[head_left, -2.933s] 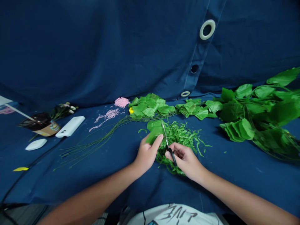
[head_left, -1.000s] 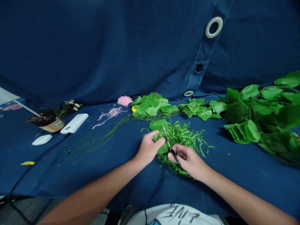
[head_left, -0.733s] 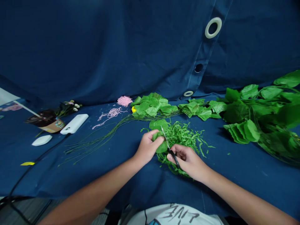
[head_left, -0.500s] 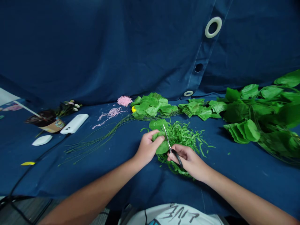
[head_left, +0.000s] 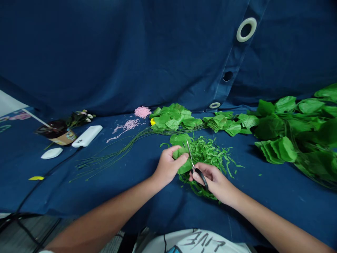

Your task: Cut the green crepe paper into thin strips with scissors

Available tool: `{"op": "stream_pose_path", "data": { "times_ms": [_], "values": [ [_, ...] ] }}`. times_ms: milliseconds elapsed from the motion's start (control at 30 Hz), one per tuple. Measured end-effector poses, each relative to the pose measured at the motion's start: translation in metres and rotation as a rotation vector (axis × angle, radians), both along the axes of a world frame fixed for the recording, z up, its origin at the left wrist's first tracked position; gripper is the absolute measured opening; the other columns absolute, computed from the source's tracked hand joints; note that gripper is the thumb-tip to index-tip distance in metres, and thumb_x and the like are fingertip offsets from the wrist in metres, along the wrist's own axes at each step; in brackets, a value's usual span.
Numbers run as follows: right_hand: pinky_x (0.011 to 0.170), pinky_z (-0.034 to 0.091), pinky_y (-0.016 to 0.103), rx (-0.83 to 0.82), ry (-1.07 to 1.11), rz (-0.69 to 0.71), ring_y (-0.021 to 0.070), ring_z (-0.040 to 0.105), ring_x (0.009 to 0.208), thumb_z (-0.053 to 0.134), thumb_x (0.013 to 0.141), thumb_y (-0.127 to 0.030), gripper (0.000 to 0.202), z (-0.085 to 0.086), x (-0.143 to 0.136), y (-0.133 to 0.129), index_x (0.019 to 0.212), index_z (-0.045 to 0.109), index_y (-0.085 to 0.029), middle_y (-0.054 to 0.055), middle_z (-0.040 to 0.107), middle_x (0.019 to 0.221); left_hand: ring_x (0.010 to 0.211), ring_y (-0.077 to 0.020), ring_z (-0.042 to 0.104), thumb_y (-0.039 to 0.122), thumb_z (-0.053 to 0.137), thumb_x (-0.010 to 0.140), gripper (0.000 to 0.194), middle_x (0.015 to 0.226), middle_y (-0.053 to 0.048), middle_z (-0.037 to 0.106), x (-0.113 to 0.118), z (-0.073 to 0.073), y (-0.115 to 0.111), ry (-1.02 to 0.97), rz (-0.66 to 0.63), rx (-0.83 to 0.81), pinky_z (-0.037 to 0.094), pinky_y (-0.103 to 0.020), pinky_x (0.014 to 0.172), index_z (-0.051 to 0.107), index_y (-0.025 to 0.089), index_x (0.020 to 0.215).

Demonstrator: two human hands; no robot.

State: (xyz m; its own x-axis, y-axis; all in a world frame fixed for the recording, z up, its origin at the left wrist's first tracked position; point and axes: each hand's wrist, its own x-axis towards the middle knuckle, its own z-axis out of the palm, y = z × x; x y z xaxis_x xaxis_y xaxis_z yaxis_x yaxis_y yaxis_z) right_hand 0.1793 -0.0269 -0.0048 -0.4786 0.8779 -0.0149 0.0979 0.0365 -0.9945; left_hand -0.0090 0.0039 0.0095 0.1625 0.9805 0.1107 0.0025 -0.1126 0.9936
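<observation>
Now leaf [head_left: 183, 162] sits (pinched) between left fingers [head_left: 181, 159].

One pair of scissors [head_left: 196, 168], one heap of green shreds [head_left: 210, 154] beyond the grip, two pink thread clumps [head_left: 142, 111], one white power bank [head_left: 87, 136], one cup [head_left: 56, 132].

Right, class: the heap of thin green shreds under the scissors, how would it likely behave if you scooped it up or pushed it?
The shredded green pile is loose, narrow strips, so it would probably feel very light and floppy. Stray strips already lie apart on the blue cloth, so a push would likely scatter it rather than slide it whole. Scooped, some would probably slip through the fingers.
</observation>
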Motion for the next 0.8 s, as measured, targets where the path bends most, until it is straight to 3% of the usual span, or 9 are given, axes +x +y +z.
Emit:
{"op": "stream_pose_path", "data": {
  "times_ms": [467,800],
  "values": [
    [0.056,0.041,0.023,-0.010,-0.054,-0.004,0.0156,0.053,0.064,0.071,0.079,-0.059,0.042,-0.0013,0.0029,0.0011,0.082,0.062,-0.018,0.000,0.059,0.069,0.051,-0.0077,0.040,0.032,0.065,0.081,0.024,0.059,0.004,0.045,-0.0026,-0.0012,0.0045,0.065,0.003,-0.001,0.033,-0.019,0.047,0.056,0.014,0.069],
    [0.056,0.034,0.022,-0.040,-0.010,0.008,0.0117,0.044,0.062,0.071,0.084,-0.048,0.035,-0.0006,0.0012,0.0001,0.076,0.056,-0.017,-0.002,0.054,0.070,0.053,-0.0076,0.036,0.031,0.062,0.084,0.023,0.060,0.004,0.042,-0.0009,0.0002,0.0013,0.140,0.018,0.065,0.030,-0.019,0.048,0.055,0.015,0.070]
  ]
}}
